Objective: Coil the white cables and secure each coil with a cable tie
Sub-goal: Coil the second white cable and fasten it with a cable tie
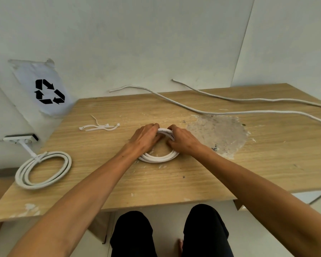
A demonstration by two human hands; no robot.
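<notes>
So the small round coil of white cable (158, 157) sits flat on the light wooden table (174, 179), about mid-table, just left of a big rough patch of dried white plaster (217, 134). Both hands are on its far side: the left hand (145, 139) has its fingers curled over the loops, and the right hand (182, 141) grips the same bundle from the other side, fingers wrapped around the strands. Near edge of the coil is bare.

Further left, a few loose white cable ties (100, 127) lie in a little heap. Down at the table's left edge there's a bigger coil of white cable (43, 169), already cinched with a tie. Two uncoiled white cables (230, 113) trail across the back of the table toward the right. A white sheet with a black recycling symbol (49, 91) leans at the back left.
</notes>
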